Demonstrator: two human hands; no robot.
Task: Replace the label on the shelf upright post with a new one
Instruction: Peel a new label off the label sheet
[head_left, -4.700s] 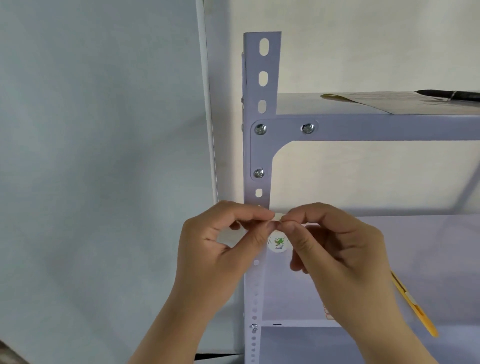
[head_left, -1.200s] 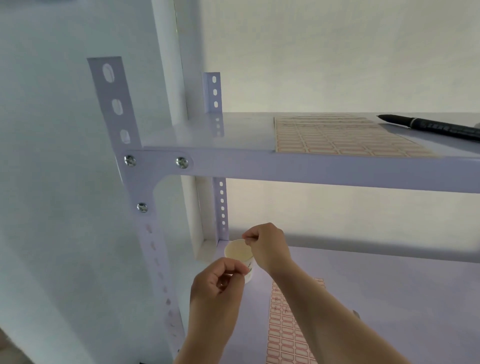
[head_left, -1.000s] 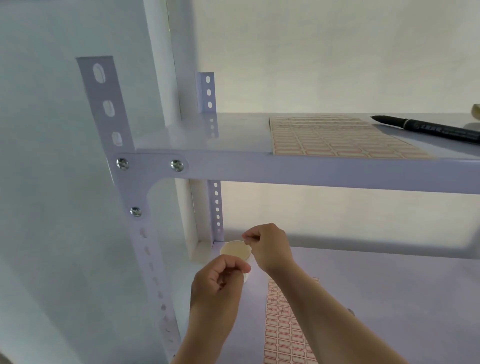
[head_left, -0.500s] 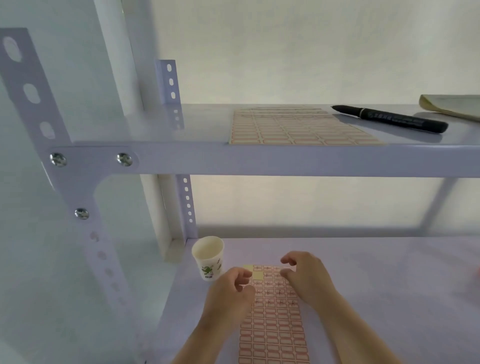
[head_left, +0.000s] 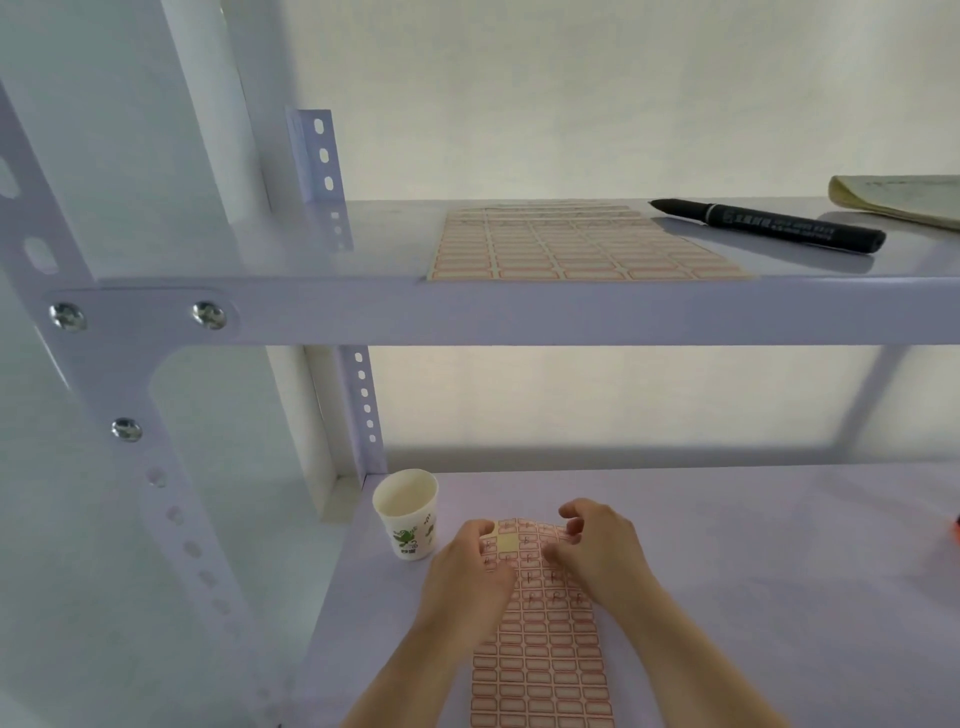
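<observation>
A label sheet (head_left: 540, 660) with red-bordered stickers lies on the lower shelf; one cell near its top left is bare. My left hand (head_left: 470, 577) presses on the sheet's upper left part, thumb at the edge. At the sheet's top right is my right hand (head_left: 597, 551), with curled, spread fingers whose tips touch the stickers. The front upright post (head_left: 130, 467), white with holes and screws, stands far left, apart from both hands. No label shows on it.
A paper cup (head_left: 408, 514) stands just left of my left hand. On the upper shelf (head_left: 519, 312) lie a second label sheet (head_left: 571, 244), a black marker (head_left: 769, 226) and a notepad (head_left: 904, 200). An orange object (head_left: 956, 530) peeks in at the right edge.
A second ago both hands were at the paper cup; they have come down onto the label sheet. The view has shifted right, off the post.
</observation>
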